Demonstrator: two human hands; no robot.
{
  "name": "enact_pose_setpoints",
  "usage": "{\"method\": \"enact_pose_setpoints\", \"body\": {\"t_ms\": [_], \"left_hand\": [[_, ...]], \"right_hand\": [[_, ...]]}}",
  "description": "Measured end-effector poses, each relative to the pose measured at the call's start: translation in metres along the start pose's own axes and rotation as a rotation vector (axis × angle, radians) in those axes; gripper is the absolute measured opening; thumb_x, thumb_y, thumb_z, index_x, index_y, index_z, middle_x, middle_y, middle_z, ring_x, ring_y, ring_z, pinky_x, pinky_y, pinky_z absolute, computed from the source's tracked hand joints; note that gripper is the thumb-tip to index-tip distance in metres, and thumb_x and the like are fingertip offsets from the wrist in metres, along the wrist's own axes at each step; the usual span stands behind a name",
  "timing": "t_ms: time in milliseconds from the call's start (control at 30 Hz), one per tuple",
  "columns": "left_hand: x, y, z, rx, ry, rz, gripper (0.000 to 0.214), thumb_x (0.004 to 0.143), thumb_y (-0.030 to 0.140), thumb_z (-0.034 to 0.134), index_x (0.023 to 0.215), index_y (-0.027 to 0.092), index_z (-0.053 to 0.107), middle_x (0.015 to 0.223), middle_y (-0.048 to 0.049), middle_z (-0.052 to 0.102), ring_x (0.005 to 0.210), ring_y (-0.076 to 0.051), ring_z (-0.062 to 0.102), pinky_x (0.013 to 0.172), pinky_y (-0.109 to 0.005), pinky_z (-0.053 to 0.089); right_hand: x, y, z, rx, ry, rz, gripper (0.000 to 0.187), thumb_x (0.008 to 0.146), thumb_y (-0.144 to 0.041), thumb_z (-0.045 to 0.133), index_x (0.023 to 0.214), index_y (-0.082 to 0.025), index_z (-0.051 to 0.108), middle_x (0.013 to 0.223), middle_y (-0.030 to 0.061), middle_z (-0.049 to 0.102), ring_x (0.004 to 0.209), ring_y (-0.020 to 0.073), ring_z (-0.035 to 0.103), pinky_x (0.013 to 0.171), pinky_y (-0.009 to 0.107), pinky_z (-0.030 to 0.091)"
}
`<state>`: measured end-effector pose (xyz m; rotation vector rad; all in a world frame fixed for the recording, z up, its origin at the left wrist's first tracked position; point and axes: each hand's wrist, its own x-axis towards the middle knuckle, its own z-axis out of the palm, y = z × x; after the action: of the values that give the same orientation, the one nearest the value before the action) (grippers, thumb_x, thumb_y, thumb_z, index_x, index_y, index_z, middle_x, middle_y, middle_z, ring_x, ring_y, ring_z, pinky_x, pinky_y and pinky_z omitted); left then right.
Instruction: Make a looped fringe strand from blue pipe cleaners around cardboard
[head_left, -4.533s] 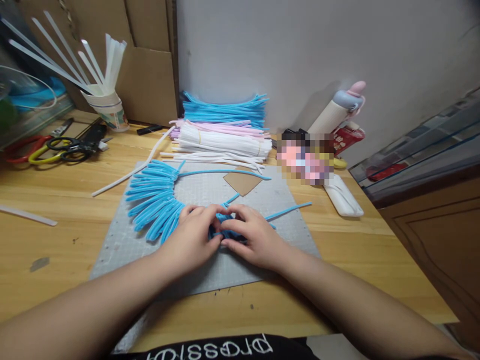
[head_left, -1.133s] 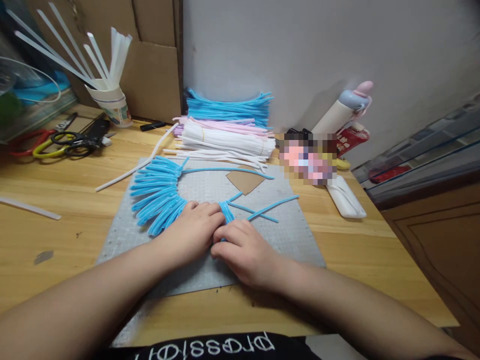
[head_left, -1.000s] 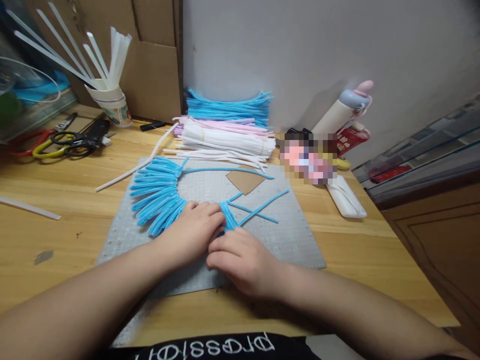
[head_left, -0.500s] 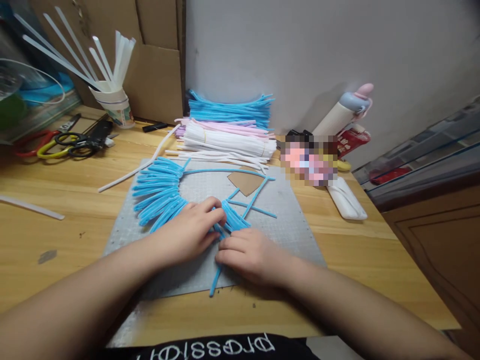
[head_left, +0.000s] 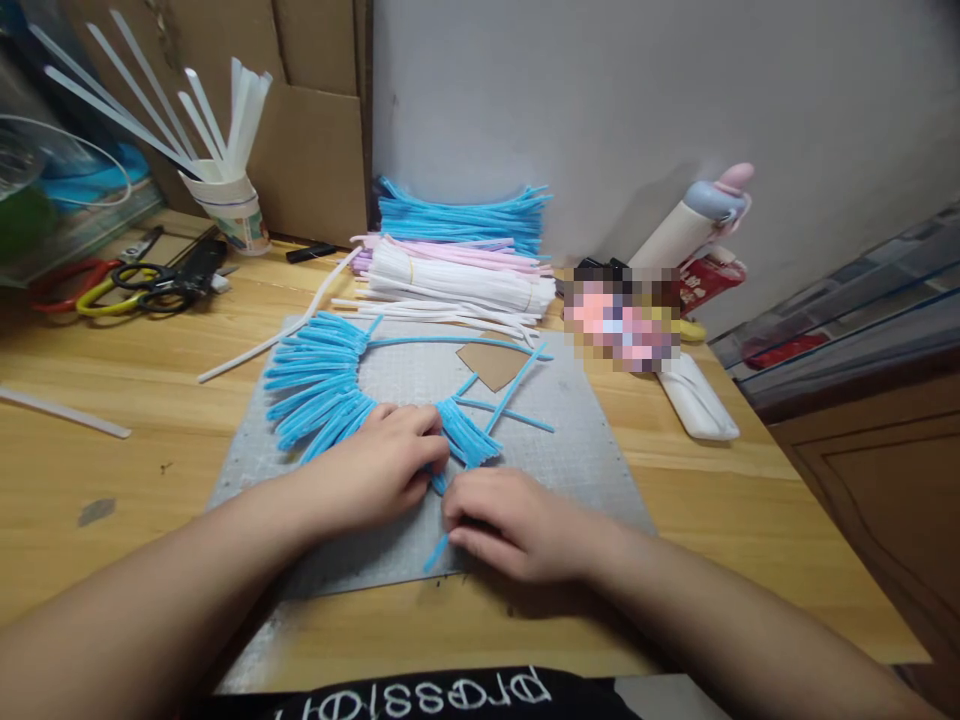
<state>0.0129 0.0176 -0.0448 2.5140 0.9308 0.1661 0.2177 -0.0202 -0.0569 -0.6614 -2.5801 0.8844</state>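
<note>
A fan of folded blue pipe-cleaner loops [head_left: 319, 385] curves round a blue pipe-cleaner ring on the grey cutting mat [head_left: 585, 470]. My left hand [head_left: 382, 470] is closed over the ring's near part, pressing the loops down. My right hand [head_left: 514, 520] is closed in a pinch on a loose blue pipe cleaner [head_left: 436, 550], whose free end pokes out toward the mat's front edge. Just above my hands sits a short bunch of fresh blue loops [head_left: 469, 435]. The pipe cleaner's other end crosses the mat toward a cardboard scrap [head_left: 491, 362].
Bundles of blue, pink and white pipe cleaners [head_left: 457, 260] are stacked against the wall. A cup of glue sticks [head_left: 225, 205] and scissors [head_left: 120, 290] lie at the left. A white case [head_left: 694, 395] and a bottle [head_left: 686, 220] are at the right. Cardboard stands behind.
My right hand has drawn back toward me, pulling the blue pipe cleaner's end down past the ring. The far end has swung left toward the cardboard scrap. The loop bunch has grown.
</note>
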Motion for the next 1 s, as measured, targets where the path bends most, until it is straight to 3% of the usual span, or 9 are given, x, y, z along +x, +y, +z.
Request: {"method": "enact_pose_setpoints", "body": {"t_ms": [133,267,433,700,800,1000], "left_hand": [[-0.001,-0.002,-0.004,-0.05,-0.007,-0.006,0.011,0.078,0.013,0.054,0.083,0.02,0.062,0.099,-0.0032,0.055,0.097,-0.021,0.052,0.087,-0.037,0.036],[-0.002,-0.005,-0.008,-0.098,-0.013,0.002,0.009,0.077,0.013,0.056,0.082,0.02,0.059,0.096,-0.0021,0.055,0.095,-0.02,0.052,0.085,-0.034,0.037],[-0.002,-0.006,-0.009,-0.137,-0.012,0.011,0.008,0.077,0.013,0.056,0.081,0.02,0.059,0.094,-0.0015,0.055,0.096,-0.02,0.052,0.086,-0.034,0.038],[0.0,-0.004,-0.009,-0.111,-0.008,0.036,0.017,0.078,0.011,0.054,0.091,0.021,0.058,0.1,-0.0019,0.056,0.1,-0.02,0.052,0.089,-0.035,0.039],[0.0,-0.001,-0.008,-0.067,0.038,-0.006,0.022,0.075,0.011,0.054,0.095,0.02,0.052,0.104,-0.0039,0.052,0.097,-0.021,0.052,0.085,-0.035,0.042],[-0.003,0.004,-0.006,0.007,0.035,-0.089,0.008,0.077,0.016,0.052,0.085,0.018,0.055,0.098,-0.0056,0.05,0.088,-0.021,0.054,0.08,-0.035,0.045]], "right_hand": [[0.0,-0.005,-0.001,0.109,0.226,0.142,0.009,0.09,-0.023,0.051,0.087,-0.017,0.057,0.079,0.0012,0.06,0.073,0.0118,0.054,0.068,0.024,0.041],[0.002,-0.007,0.003,-0.093,0.319,0.327,0.008,0.087,-0.021,0.052,0.082,-0.018,0.057,0.076,-0.0002,0.056,0.067,0.0109,0.051,0.06,0.023,0.035],[0.002,-0.006,0.01,-0.386,0.242,0.409,0.011,0.086,-0.021,0.051,0.077,-0.018,0.057,0.078,-0.0001,0.057,0.064,0.0108,0.049,0.054,0.026,0.025],[0.001,-0.001,0.012,-0.646,0.117,0.306,0.015,0.092,-0.019,0.047,0.087,-0.018,0.061,0.08,0.002,0.058,0.06,0.0125,0.044,0.053,0.03,0.021],[0.003,0.0,0.012,-0.683,0.121,0.277,0.015,0.092,-0.016,0.046,0.086,-0.016,0.06,0.081,0.0032,0.058,0.062,0.0138,0.046,0.054,0.031,0.024],[0.004,0.0,0.012,-0.589,0.134,0.338,0.019,0.093,-0.02,0.045,0.08,-0.015,0.058,0.082,0.0046,0.06,0.067,0.0138,0.05,0.056,0.028,0.03]]}}
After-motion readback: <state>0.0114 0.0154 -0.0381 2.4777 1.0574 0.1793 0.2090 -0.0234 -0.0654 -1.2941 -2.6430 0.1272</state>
